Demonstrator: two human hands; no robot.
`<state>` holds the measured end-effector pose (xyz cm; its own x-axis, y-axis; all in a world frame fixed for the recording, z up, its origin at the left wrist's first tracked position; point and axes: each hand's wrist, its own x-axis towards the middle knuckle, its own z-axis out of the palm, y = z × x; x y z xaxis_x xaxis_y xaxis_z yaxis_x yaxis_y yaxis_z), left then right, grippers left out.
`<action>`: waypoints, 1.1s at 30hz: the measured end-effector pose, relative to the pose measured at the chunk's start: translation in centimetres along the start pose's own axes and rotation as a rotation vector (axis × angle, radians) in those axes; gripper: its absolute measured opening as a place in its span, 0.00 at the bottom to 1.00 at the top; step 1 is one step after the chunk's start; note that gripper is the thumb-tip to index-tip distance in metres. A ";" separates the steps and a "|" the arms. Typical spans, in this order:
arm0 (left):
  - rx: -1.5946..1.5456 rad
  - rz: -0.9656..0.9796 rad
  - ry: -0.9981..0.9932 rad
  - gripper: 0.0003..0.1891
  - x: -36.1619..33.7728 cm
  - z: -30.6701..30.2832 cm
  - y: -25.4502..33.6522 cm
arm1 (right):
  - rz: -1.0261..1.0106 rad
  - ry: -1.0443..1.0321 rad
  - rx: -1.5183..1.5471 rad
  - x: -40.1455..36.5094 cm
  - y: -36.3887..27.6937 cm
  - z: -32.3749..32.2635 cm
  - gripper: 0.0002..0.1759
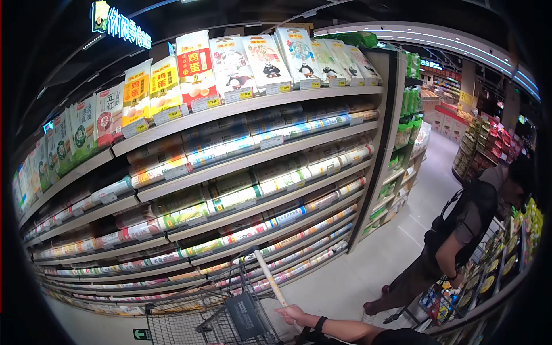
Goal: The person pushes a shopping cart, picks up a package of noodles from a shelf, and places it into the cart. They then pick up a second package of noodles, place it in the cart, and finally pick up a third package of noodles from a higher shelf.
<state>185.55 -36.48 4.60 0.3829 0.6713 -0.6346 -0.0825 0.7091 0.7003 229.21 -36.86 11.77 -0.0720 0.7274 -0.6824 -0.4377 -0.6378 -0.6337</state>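
My right hand (293, 314) reaches in from the lower right, a dark band on its wrist. Its fingers are closed around the pale handle (269, 276) of a shopping cart. The wire cart (184, 313) stands at the bottom, with a dark panel (245, 315) below the handle. What the cart's basket holds, if anything, I cannot make out. My left hand is out of view.
A long shelf unit (259, 178) carries rows of packaged goods and upright bags (195, 69) on top. At right, another person (460, 224) leans over a display beside a second cart (437, 302). A pale floor aisle (428, 184) runs back between them.
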 end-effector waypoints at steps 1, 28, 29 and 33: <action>-0.006 0.002 -0.023 0.21 -0.2 0.7 0.3 | 0.007 -0.006 0.019 0.2 0.2 -0.7 0.22; 0.651 0.032 -0.187 0.25 7.1 21.7 0.7 | -0.146 0.006 0.028 -2.3 -0.2 -4.0 0.16; 0.691 0.029 -0.163 0.26 7.2 21.8 0.6 | -0.137 0.003 0.015 -1.8 -0.2 -4.1 0.16; 0.830 0.025 -0.072 0.30 7.9 22.3 0.8 | -0.068 0.000 -0.037 -0.5 -1.3 -4.1 0.18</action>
<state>209.00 -35.45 7.41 0.4505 0.6491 -0.6130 0.6027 0.2854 0.7452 233.51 -37.48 11.45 -0.0431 0.7691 -0.6377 -0.4078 -0.5962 -0.6915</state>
